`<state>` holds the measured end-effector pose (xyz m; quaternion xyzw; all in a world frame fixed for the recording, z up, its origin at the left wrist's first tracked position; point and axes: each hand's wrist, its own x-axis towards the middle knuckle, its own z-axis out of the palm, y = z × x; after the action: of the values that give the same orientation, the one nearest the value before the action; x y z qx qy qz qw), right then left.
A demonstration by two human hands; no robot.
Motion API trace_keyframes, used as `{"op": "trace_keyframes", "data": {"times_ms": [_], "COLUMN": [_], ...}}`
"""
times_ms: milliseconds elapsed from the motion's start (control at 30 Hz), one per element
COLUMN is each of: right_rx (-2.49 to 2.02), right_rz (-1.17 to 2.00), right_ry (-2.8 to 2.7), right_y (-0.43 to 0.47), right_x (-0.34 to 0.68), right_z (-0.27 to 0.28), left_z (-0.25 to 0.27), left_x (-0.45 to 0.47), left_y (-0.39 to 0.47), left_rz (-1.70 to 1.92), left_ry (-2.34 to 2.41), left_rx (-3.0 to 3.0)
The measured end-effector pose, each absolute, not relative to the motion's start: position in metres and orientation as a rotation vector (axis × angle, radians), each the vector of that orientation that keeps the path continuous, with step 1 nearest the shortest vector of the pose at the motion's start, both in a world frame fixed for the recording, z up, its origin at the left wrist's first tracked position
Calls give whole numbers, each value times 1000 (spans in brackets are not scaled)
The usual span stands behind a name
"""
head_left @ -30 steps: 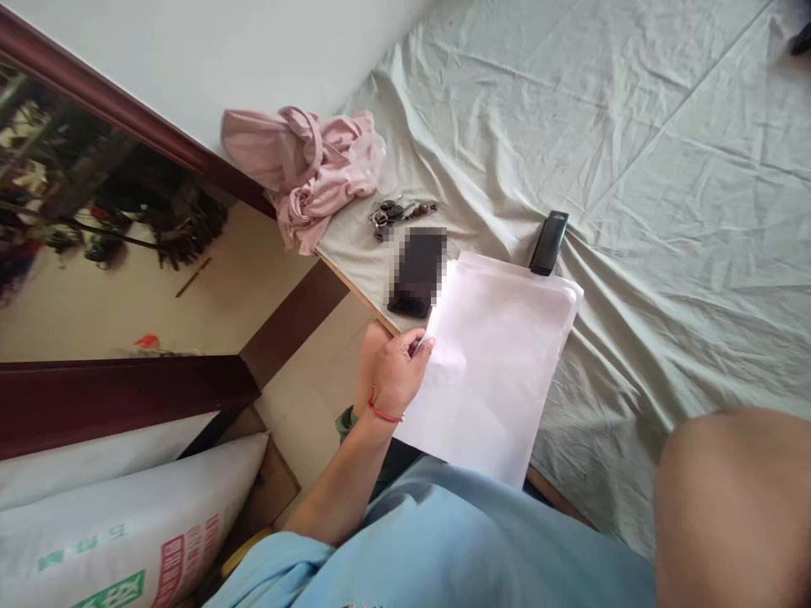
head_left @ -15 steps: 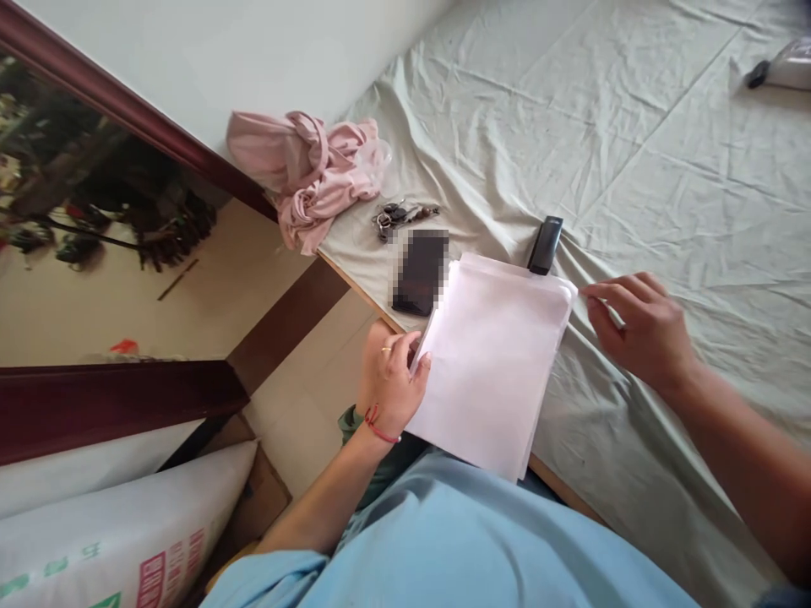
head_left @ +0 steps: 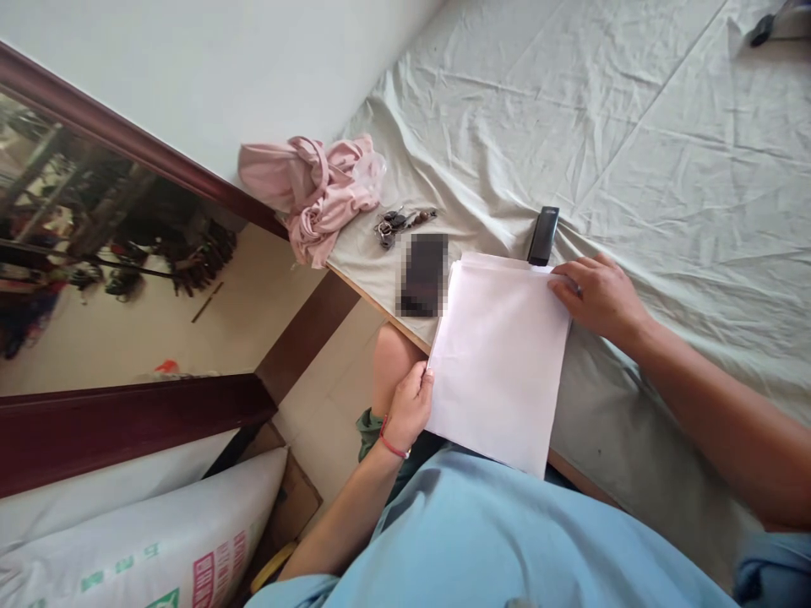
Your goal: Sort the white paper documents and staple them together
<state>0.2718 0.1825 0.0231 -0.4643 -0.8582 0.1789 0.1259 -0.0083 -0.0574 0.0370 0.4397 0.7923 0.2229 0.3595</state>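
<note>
A stack of white paper lies over the near edge of the cloth-covered surface, its lower end reaching to my shirt. My left hand is closed on the stack's left edge, thumb on top. At the upper right corner, my right hand pinches the sheets between thumb and fingers. Just beyond the top edge lies a black stapler-like object, close to the paper. Left of the stack is a dark, pixelated rectangular item.
A bunch of keys lies behind the dark item. A crumpled pink cloth hangs over the left corner. The wrinkled pale sheet covers the surface. A dark-framed mirror and a white printed sack are at left.
My right hand has moved left onto the paper's corner. My left hand has closed around the left edge, and the sheets look more evenly lined up.
</note>
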Motion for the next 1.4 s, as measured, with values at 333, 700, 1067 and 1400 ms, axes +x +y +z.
{"op": "trace_keyframes", "data": {"times_ms": [333,700,1067,1400], "right_rx": [-1533,-1495,-1078,-907], "right_rz": [674,330,602,716], "right_ry": [-2372,-2306,-2593,-2444], "right_y": [196,179,182,173], "right_x": [274,271,282,282], "right_z": [30,14,20,51], "left_z": [27,37,21,54], "left_x": [-4,16,36,10], "left_y": [-61,-74,-115,-46], "left_rz": [700,622,497,917], "left_ry": [1967,2046,1801,1976], "left_rx": [1054,1243,1281,1400]}}
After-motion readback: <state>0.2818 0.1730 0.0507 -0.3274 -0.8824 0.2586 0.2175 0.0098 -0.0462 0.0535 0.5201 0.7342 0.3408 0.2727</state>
